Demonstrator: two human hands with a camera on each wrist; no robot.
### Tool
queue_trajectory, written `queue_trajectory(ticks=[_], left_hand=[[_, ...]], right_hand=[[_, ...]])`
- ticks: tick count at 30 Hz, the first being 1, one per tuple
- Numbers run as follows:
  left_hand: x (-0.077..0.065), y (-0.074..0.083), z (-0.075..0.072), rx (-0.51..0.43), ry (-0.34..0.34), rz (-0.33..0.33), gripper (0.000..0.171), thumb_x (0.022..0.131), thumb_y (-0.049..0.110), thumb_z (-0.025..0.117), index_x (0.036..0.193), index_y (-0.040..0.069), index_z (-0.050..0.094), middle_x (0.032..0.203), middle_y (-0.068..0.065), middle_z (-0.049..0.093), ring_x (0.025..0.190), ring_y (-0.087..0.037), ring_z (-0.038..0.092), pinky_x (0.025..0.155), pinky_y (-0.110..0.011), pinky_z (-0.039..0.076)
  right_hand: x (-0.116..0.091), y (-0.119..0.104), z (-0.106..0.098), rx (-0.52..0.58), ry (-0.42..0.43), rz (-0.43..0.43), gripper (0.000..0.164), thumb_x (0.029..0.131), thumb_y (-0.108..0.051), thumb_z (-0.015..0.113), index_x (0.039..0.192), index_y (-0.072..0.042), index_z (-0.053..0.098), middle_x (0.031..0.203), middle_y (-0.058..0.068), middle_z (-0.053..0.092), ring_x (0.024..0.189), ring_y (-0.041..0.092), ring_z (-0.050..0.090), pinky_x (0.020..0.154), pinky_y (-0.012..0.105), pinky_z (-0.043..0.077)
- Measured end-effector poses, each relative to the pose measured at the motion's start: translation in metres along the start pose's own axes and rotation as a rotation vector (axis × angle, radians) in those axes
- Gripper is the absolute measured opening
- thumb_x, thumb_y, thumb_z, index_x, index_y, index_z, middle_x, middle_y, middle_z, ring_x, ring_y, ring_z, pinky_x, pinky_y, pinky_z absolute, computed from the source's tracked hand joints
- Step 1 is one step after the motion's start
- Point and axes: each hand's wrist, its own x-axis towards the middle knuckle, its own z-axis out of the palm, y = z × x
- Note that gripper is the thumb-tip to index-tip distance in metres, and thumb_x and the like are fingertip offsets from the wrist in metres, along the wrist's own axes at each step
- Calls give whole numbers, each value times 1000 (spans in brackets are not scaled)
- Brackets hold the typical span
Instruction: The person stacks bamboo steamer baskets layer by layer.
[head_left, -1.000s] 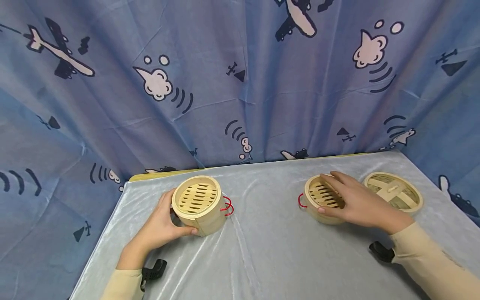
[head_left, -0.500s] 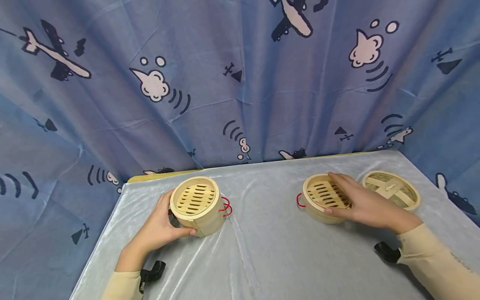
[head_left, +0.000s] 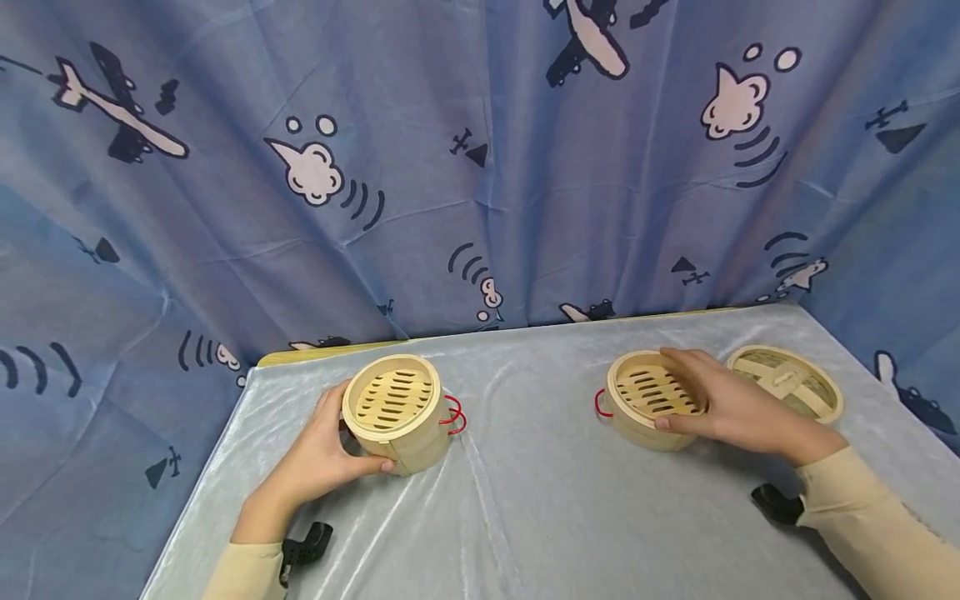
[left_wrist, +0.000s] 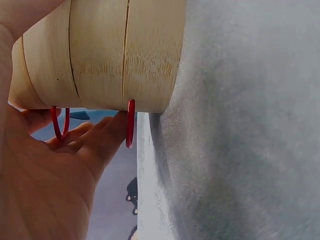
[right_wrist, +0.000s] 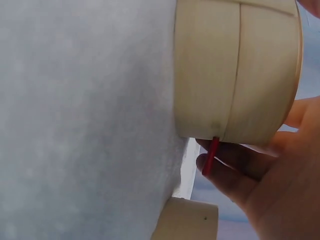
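On the left of the head view, my left hand [head_left: 311,458] grips a tall bamboo steamer [head_left: 420,446], thumb on its near side, fingers round the far side. Its slatted top is uncovered and red loop handles [head_left: 456,414] stick out to the right. The left wrist view shows its stacked wall [left_wrist: 100,55] standing on the cloth. Over to the right, my right hand [head_left: 735,408] holds a shorter bamboo steamer [head_left: 637,427] by its right side, thumb at the near rim. Fingers [right_wrist: 235,177] curl behind it near a red loop [right_wrist: 210,157] in the right wrist view.
A round bamboo lid [head_left: 783,379] with crossed strips lies behind my right hand, partly covered by it. Grey-blue velvety cloth [head_left: 525,500] covers the table. A blue curtain [head_left: 420,208] printed with planes hangs along the back and sides.
My right hand has shifted slightly rightward on the shorter steamer, so more of its slats show. My left hand and the tall steamer have stayed put.
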Motion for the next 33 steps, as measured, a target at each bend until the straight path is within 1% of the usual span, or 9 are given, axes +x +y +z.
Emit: queue_trajectory(ticks=[7,14,21,26,33], left_hand=[[0,1,-1,8,4,4,131,64,38,110,168,12,34,158,-12,44,135,-24,51,106,-33,53],[0,4,0,14,-1,-2,131,63,36,110,167,10,35,157,-12,44,135,-25,52,106,-33,53],[-1,3,1,15,4,-7,132,63,36,110,167,10,34,157,-12,44,135,-25,52,106,-33,54],[-1,2,0,11,6,-6,132,63,37,110,168,11,35,157,-12,44,136,-25,51,107,-33,52],[0,2,0,25,3,-5,132,63,37,110,168,11,35,157,-13,44,137,-27,51,110,-39,52]], right_hand=[[2,3,3,-6,26,-2,109,87,-56,89,164,4,39,157,31,48,144,54,46,111,76,39],[4,2,3,-11,41,-23,106,88,-50,89,162,7,40,155,33,49,143,54,47,111,75,40],[9,-6,2,0,46,-15,107,88,-49,89,163,7,37,157,33,46,145,54,44,113,75,39],[14,-14,4,1,50,-39,106,88,-49,89,163,7,38,158,34,45,146,55,42,114,76,37],[18,-24,8,-3,49,-52,106,89,-52,88,163,5,38,160,32,45,148,54,41,115,75,37]])
